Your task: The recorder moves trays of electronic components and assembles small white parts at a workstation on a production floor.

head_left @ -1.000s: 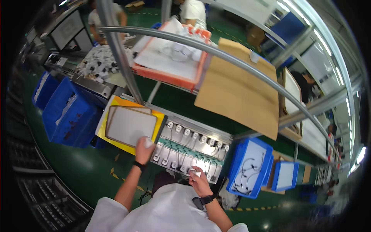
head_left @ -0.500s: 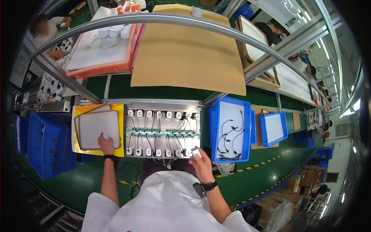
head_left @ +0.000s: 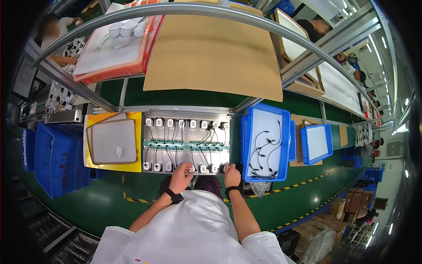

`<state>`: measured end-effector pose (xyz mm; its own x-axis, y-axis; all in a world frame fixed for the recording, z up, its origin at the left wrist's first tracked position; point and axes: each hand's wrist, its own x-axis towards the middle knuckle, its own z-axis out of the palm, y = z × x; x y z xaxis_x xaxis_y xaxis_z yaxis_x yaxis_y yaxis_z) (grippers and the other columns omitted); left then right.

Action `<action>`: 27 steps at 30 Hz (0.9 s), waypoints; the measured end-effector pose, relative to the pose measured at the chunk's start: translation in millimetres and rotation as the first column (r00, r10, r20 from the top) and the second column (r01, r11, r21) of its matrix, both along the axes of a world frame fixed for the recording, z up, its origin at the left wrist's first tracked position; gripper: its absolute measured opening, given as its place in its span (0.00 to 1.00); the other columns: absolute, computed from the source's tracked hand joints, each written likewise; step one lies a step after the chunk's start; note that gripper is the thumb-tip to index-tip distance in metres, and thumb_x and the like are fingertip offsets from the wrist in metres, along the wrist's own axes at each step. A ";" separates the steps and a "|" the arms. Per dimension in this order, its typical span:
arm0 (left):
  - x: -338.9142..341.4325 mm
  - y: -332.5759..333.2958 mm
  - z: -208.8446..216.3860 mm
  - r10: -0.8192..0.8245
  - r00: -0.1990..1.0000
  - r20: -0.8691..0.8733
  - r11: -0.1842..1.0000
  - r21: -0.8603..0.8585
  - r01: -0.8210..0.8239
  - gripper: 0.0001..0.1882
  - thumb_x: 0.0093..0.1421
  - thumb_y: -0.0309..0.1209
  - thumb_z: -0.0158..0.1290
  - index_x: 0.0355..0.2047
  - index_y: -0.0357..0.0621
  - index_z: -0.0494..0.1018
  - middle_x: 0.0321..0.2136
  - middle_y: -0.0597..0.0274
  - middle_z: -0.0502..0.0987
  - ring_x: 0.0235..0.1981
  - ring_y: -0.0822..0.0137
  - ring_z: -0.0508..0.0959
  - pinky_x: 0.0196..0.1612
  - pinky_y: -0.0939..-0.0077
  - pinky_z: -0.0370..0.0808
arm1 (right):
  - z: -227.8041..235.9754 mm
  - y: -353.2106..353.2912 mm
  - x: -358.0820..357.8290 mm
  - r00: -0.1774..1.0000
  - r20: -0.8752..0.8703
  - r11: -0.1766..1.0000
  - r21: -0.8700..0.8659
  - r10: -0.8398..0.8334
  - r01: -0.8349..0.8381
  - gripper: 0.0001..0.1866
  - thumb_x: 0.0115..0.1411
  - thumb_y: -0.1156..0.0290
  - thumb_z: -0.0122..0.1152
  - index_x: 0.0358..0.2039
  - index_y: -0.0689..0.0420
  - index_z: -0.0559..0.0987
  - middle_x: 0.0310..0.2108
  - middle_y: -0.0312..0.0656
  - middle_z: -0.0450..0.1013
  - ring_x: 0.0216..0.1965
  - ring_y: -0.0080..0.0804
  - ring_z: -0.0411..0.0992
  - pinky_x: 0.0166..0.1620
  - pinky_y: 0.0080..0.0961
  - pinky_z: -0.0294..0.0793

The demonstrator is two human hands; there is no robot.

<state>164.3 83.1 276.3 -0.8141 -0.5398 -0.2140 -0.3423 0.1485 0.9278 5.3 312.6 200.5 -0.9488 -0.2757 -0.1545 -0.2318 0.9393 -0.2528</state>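
Note:
A metal rack in front of me carries two rows of white power adapters, with black cables running to a green strip along its middle. My left hand is at the rack's front edge, its fingers closed on a white adapter in the near row. At the front right corner my right hand is closed round another white adapter, mostly covered by the fingers. To the left, a single white adapter sits on a grey pad with a brown edge.
Right of the rack, a blue tray holds several loose black cables; a smaller blue tray lies farther right. Large blue bins stand at the left. A metal rail and a cardboard sheet are beyond the rack. Other people sit farther off.
My left hand has gone from the grey pad to the rack's near row, leaving an adapter on the pad. My right hand has brought its adapter to the rack's front right corner.

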 end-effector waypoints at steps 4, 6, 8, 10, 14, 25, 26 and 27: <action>-11.4 13.2 -23.8 -0.100 0.995 0.020 0.984 0.149 0.096 0.18 0.61 0.25 0.61 0.52 0.40 0.74 0.45 0.56 0.80 0.43 0.61 0.83 0.48 0.68 0.79 | -0.9 -12.0 -0.3 0.991 -0.064 0.983 0.150 0.118 -0.108 0.19 0.70 0.51 0.57 0.35 0.56 0.75 0.27 0.53 0.81 0.27 0.54 0.81 0.30 0.49 0.81; -25.0 15.2 -32.7 -0.108 0.994 0.015 0.961 0.257 0.101 0.20 0.62 0.26 0.61 0.54 0.40 0.73 0.47 0.57 0.80 0.44 0.62 0.83 0.49 0.67 0.79 | -3.9 -16.4 -3.7 0.988 -0.008 0.976 0.159 0.155 -0.152 0.19 0.70 0.50 0.56 0.34 0.55 0.75 0.27 0.53 0.81 0.28 0.55 0.82 0.31 0.50 0.81; -35.0 20.2 -49.7 -0.103 0.995 0.015 0.948 0.305 0.094 0.20 0.62 0.26 0.61 0.55 0.40 0.73 0.48 0.57 0.81 0.45 0.62 0.82 0.49 0.67 0.79 | -5.6 -21.4 -6.0 0.983 0.021 0.971 0.157 0.182 -0.183 0.20 0.70 0.50 0.55 0.33 0.55 0.75 0.27 0.52 0.81 0.29 0.56 0.82 0.32 0.50 0.81; -47.3 27.5 -72.7 -0.004 1.000 0.011 0.919 0.395 -0.001 0.21 0.63 0.28 0.61 0.56 0.40 0.72 0.50 0.58 0.80 0.46 0.64 0.82 0.48 0.67 0.79 | -4.2 -24.5 -9.6 0.977 0.044 0.961 0.176 0.211 -0.215 0.19 0.70 0.51 0.54 0.35 0.55 0.75 0.27 0.52 0.81 0.29 0.56 0.82 0.32 0.50 0.81; -73.4 34.3 -65.2 0.183 0.968 0.173 0.678 0.690 -0.251 0.19 0.64 0.30 0.61 0.54 0.39 0.74 0.46 0.60 0.80 0.41 0.69 0.81 0.41 0.72 0.78 | 18.8 -27.9 -20.1 0.965 0.129 0.950 0.189 0.226 -0.248 0.19 0.70 0.51 0.56 0.38 0.55 0.78 0.29 0.52 0.82 0.31 0.55 0.82 0.34 0.50 0.81; -62.2 8.5 -45.4 -0.171 0.968 0.183 0.584 0.810 -0.050 0.09 0.65 0.34 0.62 0.39 0.42 0.81 0.25 0.72 0.76 0.24 0.80 0.73 0.23 0.82 0.68 | 54.1 -35.3 -31.1 0.869 0.476 0.796 -0.575 0.136 0.190 0.15 0.66 0.62 0.65 0.45 0.60 0.82 0.30 0.46 0.81 0.32 0.41 0.81 0.36 0.33 0.79; -58.2 7.1 -42.6 -0.275 0.949 0.154 0.620 0.783 0.052 0.09 0.65 0.34 0.61 0.38 0.41 0.80 0.25 0.72 0.76 0.25 0.79 0.74 0.24 0.81 0.70 | 58.7 -30.2 -39.2 0.732 0.662 0.764 -0.553 0.159 0.334 0.14 0.65 0.64 0.66 0.44 0.61 0.82 0.30 0.45 0.81 0.32 0.40 0.81 0.36 0.31 0.79; -55.7 7.2 -42.4 -0.376 0.918 0.128 0.644 0.748 0.160 0.09 0.65 0.34 0.61 0.36 0.41 0.80 0.25 0.72 0.76 0.26 0.78 0.75 0.25 0.80 0.71 | 61.3 -24.9 -44.1 0.559 0.806 0.731 -0.499 0.195 0.465 0.13 0.65 0.65 0.66 0.43 0.62 0.82 0.30 0.45 0.81 0.32 0.38 0.81 0.37 0.30 0.79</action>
